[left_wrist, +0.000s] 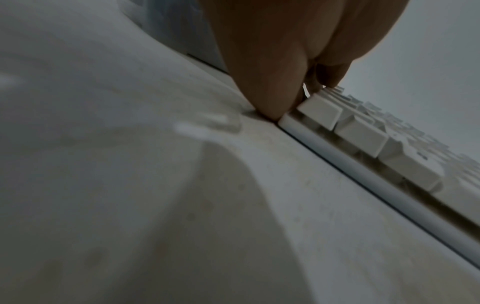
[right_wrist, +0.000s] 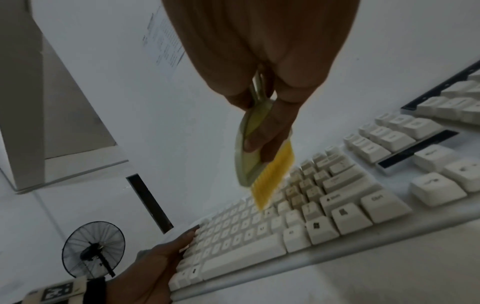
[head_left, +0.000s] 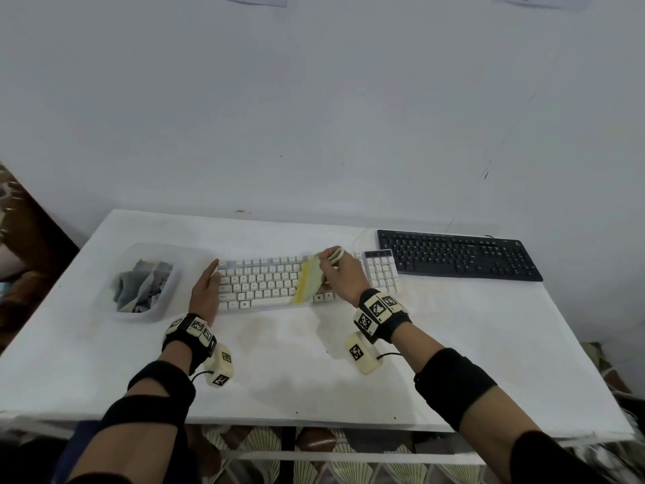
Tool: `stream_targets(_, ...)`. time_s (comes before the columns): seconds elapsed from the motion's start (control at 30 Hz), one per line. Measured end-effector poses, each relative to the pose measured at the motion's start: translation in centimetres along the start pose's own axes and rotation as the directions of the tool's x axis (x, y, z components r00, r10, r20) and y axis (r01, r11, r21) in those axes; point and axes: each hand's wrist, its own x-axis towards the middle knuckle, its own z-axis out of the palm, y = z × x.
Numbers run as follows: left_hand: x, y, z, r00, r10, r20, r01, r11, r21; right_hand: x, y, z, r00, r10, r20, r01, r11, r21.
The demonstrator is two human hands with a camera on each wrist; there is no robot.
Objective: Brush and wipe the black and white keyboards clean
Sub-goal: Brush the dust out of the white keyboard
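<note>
Over the white keyboard (head_left: 307, 279) at mid-counter, right hand (head_left: 340, 274) pinches the brush (head_left: 309, 281) by its stiff handle, soft bristles down. Left hand (head_left: 206, 291), fingers straight, braces the light board's left end. Black keyboard (head_left: 457, 255) waits far right.

White table (head_left: 453, 344) set against a wall, its top stained brownish near the centre. Lying directly on it: a white keyboard (head_left: 265, 281) at mid-table; a black keyboard (head_left: 457, 255) at two o'clock from the white one, well apart from the front edge; a translucent container (head_left: 164, 298) of crumpled cloths at nine o'clock, just beside the white keyboard.
</note>
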Motion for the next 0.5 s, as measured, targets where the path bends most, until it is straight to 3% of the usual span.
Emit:
stream_targets(0.1,-0.1,0.0,0.0,1.0,0.007,-0.002,-0.007,1.0,0.001,0.7,0.1,0.1,0.988,-0.07,-0.136,0.07,0.998,-0.007)
stream_targets(0.17,-0.1,0.1,0.0,1.0,0.009,0.002,-0.009,1.0,0.008,0.9,0.3,1.0,0.985,-0.074,-0.157,0.07,0.997,-0.036)
stream_targets(0.27,-0.1,0.1,0.0,1.0,0.011,0.003,-0.011,1.0,0.015,0.3,0.8,2.2,0.996,-0.056,-0.07,0.049,0.994,-0.095)
stream_targets(0.4,-0.4,0.4,-0.1,1.0,0.01,0.008,-0.01,1.0,0.021,0.0,-0.3,1.6,0.989,0.015,0.144,0.001,0.994,-0.112)
stream_targets(0.5,-0.5,0.6,0.0,1.0,0.006,0.003,-0.006,1.0,0.005,1.4,-1.7,-0.1,0.994,0.009,0.112,0.003,0.994,-0.108)
